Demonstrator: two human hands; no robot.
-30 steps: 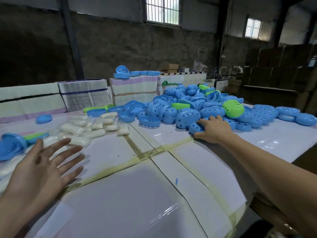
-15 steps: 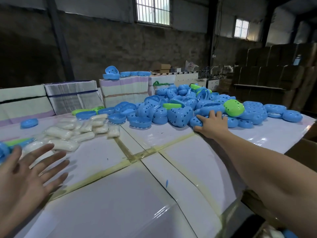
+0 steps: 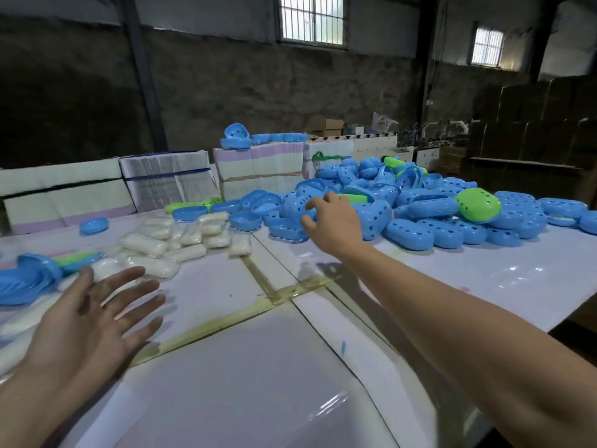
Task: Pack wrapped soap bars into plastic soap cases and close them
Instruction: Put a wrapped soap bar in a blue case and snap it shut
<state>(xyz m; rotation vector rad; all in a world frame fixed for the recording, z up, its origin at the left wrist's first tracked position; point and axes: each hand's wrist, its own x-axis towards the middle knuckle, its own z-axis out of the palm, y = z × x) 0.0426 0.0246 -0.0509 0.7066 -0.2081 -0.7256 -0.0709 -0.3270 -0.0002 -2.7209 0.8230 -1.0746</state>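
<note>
A packing workshop or warehouse. Bare concrete walls (image 3: 226,76), barred windows (image 3: 311,19), stacked cardboard boxes (image 3: 529,134), heaped soap cases (image 3: 420,205).

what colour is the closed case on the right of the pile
Bright green case, among mostly blue ones; head view.

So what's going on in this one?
A person is packing soap at a table. The right hand reaches, fingers spread, toward the pile of blue soap cases, holding nothing. The left hand hovers open near the wrapped soap bars. Neither hand holds a bar or case.
</note>
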